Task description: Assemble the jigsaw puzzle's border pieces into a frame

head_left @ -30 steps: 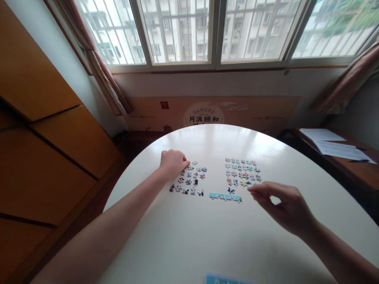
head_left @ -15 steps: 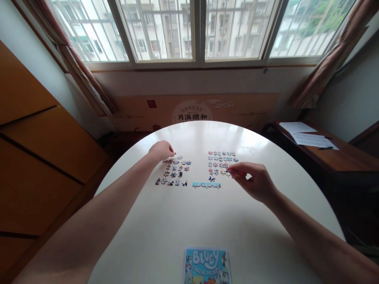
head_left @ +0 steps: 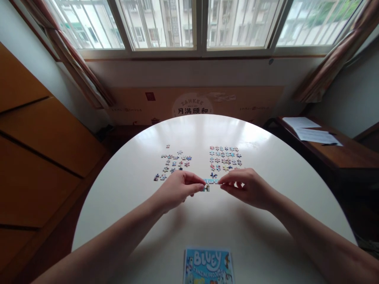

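My left hand (head_left: 179, 187) is closed in a pinch on a small jigsaw piece (head_left: 206, 189), just below a strip of joined blue jigsaw pieces (head_left: 211, 181). At the strip's right end, my right hand (head_left: 248, 185) has its thumb and fingertips pinched at the edge. Part of the strip's left end is behind my left fingers. Directly above the strip lies a single dark blue piece (head_left: 213, 175). Rows of loose jigsaw pieces (head_left: 225, 154) lie above my right hand. Another loose group (head_left: 174, 161) spreads above my left hand, which covers some of its lower pieces.
A blue picture card reading "Bluey" (head_left: 209, 266) lies at the near side of the round white table (head_left: 118, 189). To the right stands a brown desk (head_left: 340, 152) with papers (head_left: 316, 135) and pens. A window and curtains are at the back.
My left hand has come from the far left pieces to the strip, bringing a piece. My right hand has moved slightly down from the right-hand rows to the strip's end. The view has tilted slightly.
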Demonstrator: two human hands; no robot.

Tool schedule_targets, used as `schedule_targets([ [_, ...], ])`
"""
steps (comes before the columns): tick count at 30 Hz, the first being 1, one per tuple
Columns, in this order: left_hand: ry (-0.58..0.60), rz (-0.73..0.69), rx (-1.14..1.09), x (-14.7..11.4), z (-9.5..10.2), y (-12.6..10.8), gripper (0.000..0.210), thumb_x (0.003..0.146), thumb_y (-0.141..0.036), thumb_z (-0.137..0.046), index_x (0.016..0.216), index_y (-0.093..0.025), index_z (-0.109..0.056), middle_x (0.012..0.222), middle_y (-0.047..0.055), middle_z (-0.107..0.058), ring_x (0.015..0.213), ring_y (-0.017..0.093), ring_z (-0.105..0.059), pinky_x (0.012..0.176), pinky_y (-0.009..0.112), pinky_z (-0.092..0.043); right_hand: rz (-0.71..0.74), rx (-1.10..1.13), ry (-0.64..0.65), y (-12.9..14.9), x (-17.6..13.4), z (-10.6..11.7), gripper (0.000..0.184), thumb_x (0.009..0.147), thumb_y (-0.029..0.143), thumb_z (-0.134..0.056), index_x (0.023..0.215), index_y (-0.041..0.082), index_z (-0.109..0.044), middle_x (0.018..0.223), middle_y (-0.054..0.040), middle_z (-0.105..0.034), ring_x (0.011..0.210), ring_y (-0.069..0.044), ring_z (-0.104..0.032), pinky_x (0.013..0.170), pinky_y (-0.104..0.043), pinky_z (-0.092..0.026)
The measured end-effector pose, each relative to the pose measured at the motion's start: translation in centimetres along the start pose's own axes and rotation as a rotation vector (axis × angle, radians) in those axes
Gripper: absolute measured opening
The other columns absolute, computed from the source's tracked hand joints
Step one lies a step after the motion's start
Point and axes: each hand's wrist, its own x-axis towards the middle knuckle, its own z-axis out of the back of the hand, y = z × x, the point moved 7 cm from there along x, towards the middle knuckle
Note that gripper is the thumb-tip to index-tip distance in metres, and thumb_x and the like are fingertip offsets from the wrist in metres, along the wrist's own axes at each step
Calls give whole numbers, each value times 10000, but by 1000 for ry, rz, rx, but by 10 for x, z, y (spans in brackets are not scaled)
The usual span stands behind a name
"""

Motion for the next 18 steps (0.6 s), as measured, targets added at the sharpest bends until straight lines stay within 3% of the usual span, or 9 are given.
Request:
schedule_targets([
  [11, 20, -7, 10, -2, -4, -5, 236, 819, -315, -711, 979, -154, -775, 760, 39, -715, 617, 126, -554, 476, 217, -403, 60, 47, 31, 5, -1, -13, 28, 899, 216, -726, 919, 197, -729, 844, -18, -743, 638, -82, -671, 558, -186, -513],
  [18, 21, -10, -70, 5, -14, -3, 235, 798, -294, -739, 973, -138, -727, 775, 34, -715, 610, 112, -543, 467, 205, -412, 142, -5, 74, 16, -1, -16, 58, 932, 235, -693, 925, 206, -743, 901, -36, -763, 743, -123, -721, 680, -249, -593],
])
